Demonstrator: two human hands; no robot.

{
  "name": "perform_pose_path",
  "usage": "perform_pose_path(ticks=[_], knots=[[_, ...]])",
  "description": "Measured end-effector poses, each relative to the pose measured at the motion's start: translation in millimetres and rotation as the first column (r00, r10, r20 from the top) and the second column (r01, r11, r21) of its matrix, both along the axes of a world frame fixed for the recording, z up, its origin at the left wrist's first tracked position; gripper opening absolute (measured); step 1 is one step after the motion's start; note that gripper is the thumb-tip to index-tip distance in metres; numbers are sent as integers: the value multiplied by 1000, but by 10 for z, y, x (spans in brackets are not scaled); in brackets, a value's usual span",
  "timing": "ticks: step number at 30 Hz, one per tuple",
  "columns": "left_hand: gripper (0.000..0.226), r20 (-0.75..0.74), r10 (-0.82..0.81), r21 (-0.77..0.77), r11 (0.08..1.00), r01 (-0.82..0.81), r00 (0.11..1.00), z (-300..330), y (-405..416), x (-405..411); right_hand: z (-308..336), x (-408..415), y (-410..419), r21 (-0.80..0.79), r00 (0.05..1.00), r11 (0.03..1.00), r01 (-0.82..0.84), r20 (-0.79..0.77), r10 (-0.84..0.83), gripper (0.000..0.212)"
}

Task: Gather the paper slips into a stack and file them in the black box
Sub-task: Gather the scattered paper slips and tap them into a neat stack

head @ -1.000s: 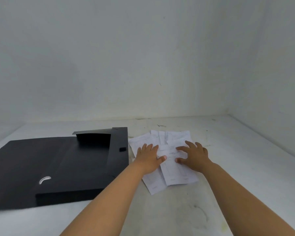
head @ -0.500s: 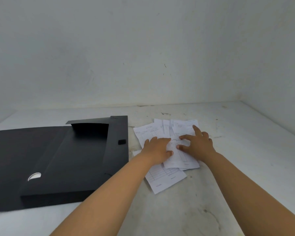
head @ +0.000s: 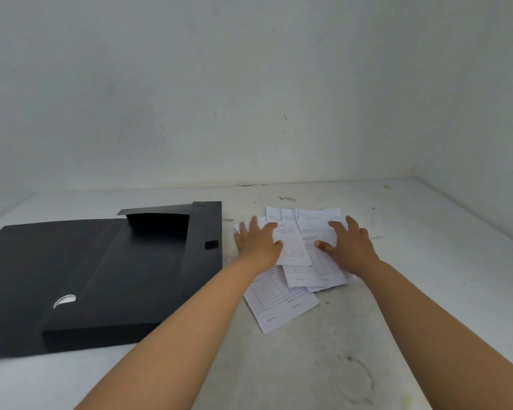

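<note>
Several white printed paper slips (head: 293,253) lie overlapped in a loose pile on the white table, just right of the black box (head: 107,273). The box lies open and flat, its lid spread out to the left. My left hand (head: 258,241) rests palm down on the pile's left side, fingers spread. On the pile's right side my right hand (head: 348,241) also lies flat with fingers apart. Neither hand grips a slip. One slip (head: 279,303) sticks out toward me below the hands.
The white table (head: 397,321) meets pale walls at the back and on the right (head: 486,113). A small black clasp (head: 211,244) sits on the box's right wall, close to my left hand.
The view has tilted and the pile now sits lower in it. Both hands have slid apart toward the pile's outer edges, and the slips have shifted slightly.
</note>
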State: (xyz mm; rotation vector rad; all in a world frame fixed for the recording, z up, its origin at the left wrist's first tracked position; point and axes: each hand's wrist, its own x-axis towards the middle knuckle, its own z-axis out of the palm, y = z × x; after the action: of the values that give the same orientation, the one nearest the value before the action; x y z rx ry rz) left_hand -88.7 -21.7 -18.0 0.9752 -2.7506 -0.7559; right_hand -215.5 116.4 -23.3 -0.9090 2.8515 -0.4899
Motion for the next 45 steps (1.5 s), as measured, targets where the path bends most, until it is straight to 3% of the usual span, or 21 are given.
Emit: perform_pose_path(ticks=[4,11,15,20,26,30,36,38,42,45], knots=[[66,96,156,242,955,-175,983,62,-69,-98,39,-45,33,-62,990,996,60,134,-51,78],[80,-130,420,586,763,-272,898,157,-145,-224,100,-24,-9,-256,943,957,138,330,-47,82],[88,-161,494,725,646,-237,854,197,-247,-238,131,-52,-18,-355,900,908,221,434,-49,86],[46,-142,368,794,597,-117,919,214,-301,-243,139,-88,-57,-410,833,845,343,549,-72,91],[47,-174,255,805,592,-11,951,201,-292,-315,32,-99,-97,-482,818,787,385,573,-49,78],[51,-275,298,826,559,66,914,185,-322,-303,41,-124,-40,-574,822,717,396,569,1,46],[50,-366,340,836,529,146,866,182,-331,-263,125,-129,1,-653,793,667,360,590,150,29],[49,-382,333,837,520,170,862,184,-323,-249,121,-115,-15,-662,762,664,347,612,212,39],[51,-400,304,820,540,190,864,185,-314,-245,136,-94,-64,-691,742,628,356,618,259,80],[53,-419,298,810,550,205,858,199,-320,-232,164,-96,-84,-705,752,601,376,611,247,89]])
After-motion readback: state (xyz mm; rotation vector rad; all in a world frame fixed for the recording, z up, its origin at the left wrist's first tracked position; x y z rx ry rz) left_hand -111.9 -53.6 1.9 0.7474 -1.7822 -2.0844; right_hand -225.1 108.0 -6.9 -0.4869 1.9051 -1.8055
